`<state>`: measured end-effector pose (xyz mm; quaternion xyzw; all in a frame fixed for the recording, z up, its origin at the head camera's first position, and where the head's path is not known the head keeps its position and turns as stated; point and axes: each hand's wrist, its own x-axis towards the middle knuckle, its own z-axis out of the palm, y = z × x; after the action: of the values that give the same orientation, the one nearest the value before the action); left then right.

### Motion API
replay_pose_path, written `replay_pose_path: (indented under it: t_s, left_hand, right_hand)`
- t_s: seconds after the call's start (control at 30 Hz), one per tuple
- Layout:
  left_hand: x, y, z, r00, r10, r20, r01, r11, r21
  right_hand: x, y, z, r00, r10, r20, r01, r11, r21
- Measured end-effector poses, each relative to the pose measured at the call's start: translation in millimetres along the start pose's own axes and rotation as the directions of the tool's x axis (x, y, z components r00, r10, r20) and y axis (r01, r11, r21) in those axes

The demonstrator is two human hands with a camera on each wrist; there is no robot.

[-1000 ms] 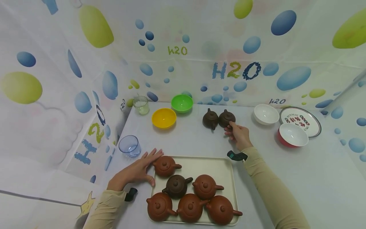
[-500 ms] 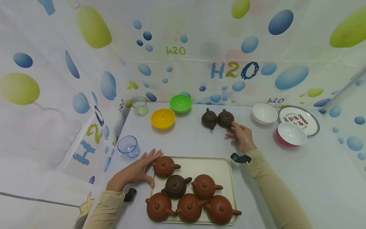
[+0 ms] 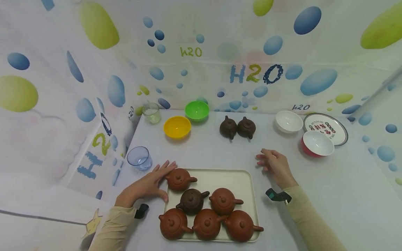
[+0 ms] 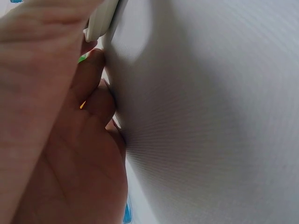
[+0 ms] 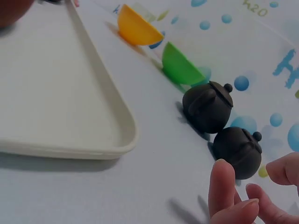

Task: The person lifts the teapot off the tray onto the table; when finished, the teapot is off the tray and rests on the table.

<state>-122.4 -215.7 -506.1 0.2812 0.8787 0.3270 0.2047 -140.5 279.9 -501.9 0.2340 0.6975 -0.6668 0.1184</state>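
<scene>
My left hand (image 3: 146, 186) lies along the left side of a cream tray (image 3: 226, 176), fingers spread and reaching to a reddish-brown teapot (image 3: 178, 180) in the tray's back left corner. Several more reddish-brown teapots (image 3: 207, 224) and one dark brown teapot (image 3: 191, 201) stand on the tray. In the left wrist view the fingers (image 4: 88, 79) are low against the cloth, by the tray's edge (image 4: 100, 21). My right hand (image 3: 276, 168) is right of the tray with loosely bent fingers and nothing in them. Behind it, two dark teapots (image 3: 237, 128) stand side by side at the back.
A yellow bowl (image 3: 177, 127), a green bowl (image 3: 196, 111) and a clear glass (image 3: 151, 113) stand back left. The blue glass (image 3: 139, 158) is beside my left hand. At right are a white bowl (image 3: 289, 122), a red-and-white bowl (image 3: 318, 143) and a patterned plate (image 3: 337, 127).
My right hand has left the right-hand dark teapot and moved back toward me and to the right. That teapot stays beside the other one. The left hand keeps its place at the tray.
</scene>
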Motion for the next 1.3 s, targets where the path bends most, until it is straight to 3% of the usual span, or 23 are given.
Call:
replay_pose_path:
  t_s: [0.27,0.37,0.47,0.53,0.6,0.77,0.87,1.0,1.3]
  left_hand:
    - [0.7,-3.5,-1.2,1.000,0.001,0.007,-0.001,1.000,0.004]
    - [2.1,-4.8,-0.9,1.000,-0.004,0.008,0.004,1.000,0.006]
    - [3.3,-5.2,-0.7,1.000,0.001,0.006,-0.001,1.000,0.003]
    - [4.0,-5.0,-0.6,1.000,0.012,0.002,-0.012,1.000,0.003]
    - [4.5,-4.6,-0.5,1.000,0.020,0.000,-0.020,1.000,0.000]
    - [5.2,-3.9,-0.9,1.000,0.022,-0.002,-0.022,1.000,0.000]
    - [5.4,-3.9,-1.0,1.000,0.023,-0.003,-0.023,1.000,-0.001]
    - [4.9,-3.6,0.0,1.000,0.022,-0.002,-0.022,1.000,0.003]
    - [1.7,-2.4,1.3,0.999,0.033,-0.015,-0.033,0.999,-0.009]
  right_hand:
    - [-11.5,-7.9,16.3,0.998,-0.041,0.045,0.046,0.989,-0.141]
    - [-11.3,-16.6,35.2,0.987,-0.085,0.137,0.110,0.977,-0.184]
    - [-10.3,-27.1,59.6,0.950,-0.146,0.277,0.205,0.958,-0.199]
    - [-10.5,-34.2,78.4,0.904,-0.164,0.394,0.263,0.942,-0.210]
    - [-12.3,-40.0,97.9,0.837,-0.152,0.525,0.312,0.922,-0.230]
    - [-21.9,-46.7,146.5,0.634,-0.018,0.773,0.410,0.855,-0.317]
    - [-27.6,-44.7,169.9,0.580,0.066,0.812,0.455,0.800,-0.391]
    - [-32.1,-37.5,189.8,0.575,0.141,0.806,0.463,0.756,-0.462]
    - [-32.8,-28.2,199.9,0.593,0.150,0.791,0.407,0.792,-0.455]
